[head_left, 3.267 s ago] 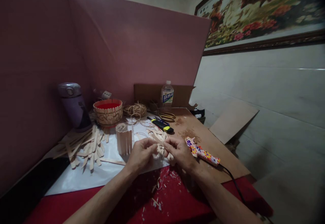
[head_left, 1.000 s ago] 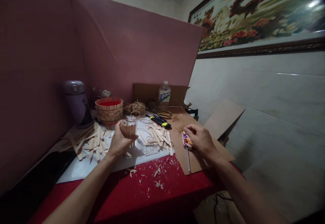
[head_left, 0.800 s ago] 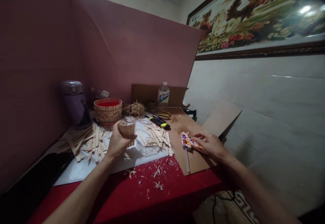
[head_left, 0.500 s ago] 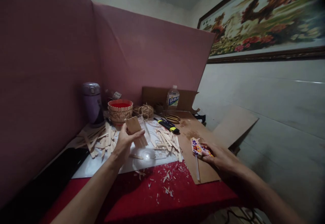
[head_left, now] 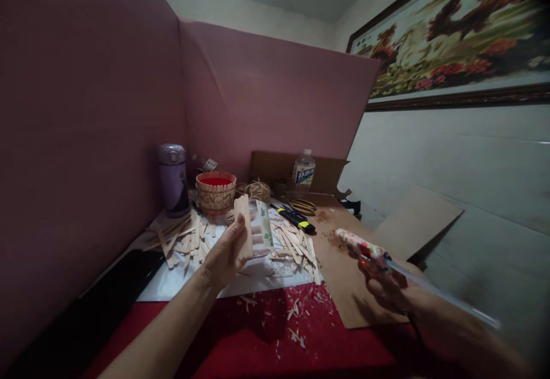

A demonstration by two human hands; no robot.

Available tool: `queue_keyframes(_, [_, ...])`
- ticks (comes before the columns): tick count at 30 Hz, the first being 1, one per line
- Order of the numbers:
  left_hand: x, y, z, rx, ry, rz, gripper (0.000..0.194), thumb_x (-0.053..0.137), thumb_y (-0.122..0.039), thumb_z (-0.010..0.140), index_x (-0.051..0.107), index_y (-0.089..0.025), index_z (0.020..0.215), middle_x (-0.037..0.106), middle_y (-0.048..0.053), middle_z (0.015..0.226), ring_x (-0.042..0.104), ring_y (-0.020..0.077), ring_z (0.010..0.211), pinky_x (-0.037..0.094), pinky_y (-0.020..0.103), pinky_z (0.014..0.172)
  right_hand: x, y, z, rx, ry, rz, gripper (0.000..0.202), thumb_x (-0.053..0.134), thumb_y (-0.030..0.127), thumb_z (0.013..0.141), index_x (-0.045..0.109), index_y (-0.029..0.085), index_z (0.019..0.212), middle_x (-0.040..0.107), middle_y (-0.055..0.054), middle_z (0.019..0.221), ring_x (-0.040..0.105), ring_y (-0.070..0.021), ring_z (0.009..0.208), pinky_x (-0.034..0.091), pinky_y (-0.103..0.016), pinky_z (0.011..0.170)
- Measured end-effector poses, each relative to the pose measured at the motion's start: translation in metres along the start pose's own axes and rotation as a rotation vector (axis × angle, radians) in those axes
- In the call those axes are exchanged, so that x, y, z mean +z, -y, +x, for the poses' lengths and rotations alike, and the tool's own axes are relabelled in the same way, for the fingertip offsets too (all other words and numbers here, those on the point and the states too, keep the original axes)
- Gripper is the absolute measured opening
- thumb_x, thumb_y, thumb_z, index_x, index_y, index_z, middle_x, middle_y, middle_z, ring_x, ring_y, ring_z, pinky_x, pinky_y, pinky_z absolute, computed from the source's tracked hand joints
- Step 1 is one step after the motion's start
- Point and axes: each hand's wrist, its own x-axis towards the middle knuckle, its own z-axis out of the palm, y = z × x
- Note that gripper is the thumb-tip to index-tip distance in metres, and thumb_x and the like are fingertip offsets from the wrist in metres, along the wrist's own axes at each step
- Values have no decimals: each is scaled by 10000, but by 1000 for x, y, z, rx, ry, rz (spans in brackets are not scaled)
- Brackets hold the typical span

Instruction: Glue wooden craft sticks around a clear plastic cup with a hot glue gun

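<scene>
My left hand point(head_left: 226, 253) is closed round a clear plastic cup point(head_left: 261, 230) that has pale wooden craft sticks point(head_left: 243, 224) along its near side. A printed leaf pattern shows on the cup's right part. Over the cardboard, my right hand point(head_left: 397, 290) grips a flower-patterned hot glue gun point(head_left: 363, 247), its tip pointing left toward the cup but well apart from it. A long translucent glue stick point(head_left: 447, 293) juts from the gun's back, and a small red light glows on its side. Motion blurs this hand a little.
Loose craft sticks lie in piles left point(head_left: 189, 241) and right point(head_left: 296, 244) on white paper. Behind are a stick-covered pot point(head_left: 216, 196), purple flask point(head_left: 172, 184), twine point(head_left: 258, 190), bottle point(head_left: 303, 170), scissors point(head_left: 303, 204) and utility knife point(head_left: 296, 220). Stained cardboard point(head_left: 344, 287) and wood shavings point(head_left: 294, 310) cover the table's right and front.
The glue gun has been lifted off the cardboard and turned, with its tip now facing left. My left hand has rotated the cup, bringing its leaf print into view.
</scene>
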Motion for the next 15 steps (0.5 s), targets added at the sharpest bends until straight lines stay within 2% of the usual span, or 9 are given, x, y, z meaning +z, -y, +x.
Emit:
queue_keyframes(2, [1,2,0,1,-18,41,503,670,-473,771,571,-181,1169,695,115,1029,673,281,932,578,442,755,21,8,-5,112,51,51,483,753,621,597,592,191,745,402,45,535,320,-65,441,283,-200,388])
queue_keyframes(3, [2,4,-1,8,-19,58,524,675,-480,763,568,-171,1173,695,121,1022,680,275,905,584,424,735,30,11,-6,153,109,70,537,765,660,528,544,192,670,338,66,499,253,-52,422,218,-197,372])
queue_keyframes(4, [2,5,-1,15,-17,69,541,680,-487,756,565,-160,1171,697,126,1004,687,267,870,589,406,714,38,14,-8,158,149,69,550,746,683,532,517,199,656,328,68,499,236,-54,428,200,-202,379])
queue_keyframes(6, [4,8,0,20,-8,78,546,684,-496,749,567,-144,1149,703,122,939,696,243,783,594,365,670,51,19,-10,132,184,47,565,685,728,573,475,204,614,355,49,518,268,-71,449,224,-222,403])
queue_keyframes(10, [4,11,1,-2,32,81,502,667,-508,759,590,-130,1080,695,84,758,678,200,615,583,310,583,64,27,-11,90,239,33,501,631,661,711,449,200,641,372,48,542,301,-76,470,239,-227,432])
queue_keyframes(15, [3,11,1,-1,48,137,549,634,-569,758,597,-127,1081,677,70,680,684,224,631,573,318,561,71,38,-5,-29,398,18,513,529,631,813,431,182,583,406,39,505,337,-67,455,248,-221,435])
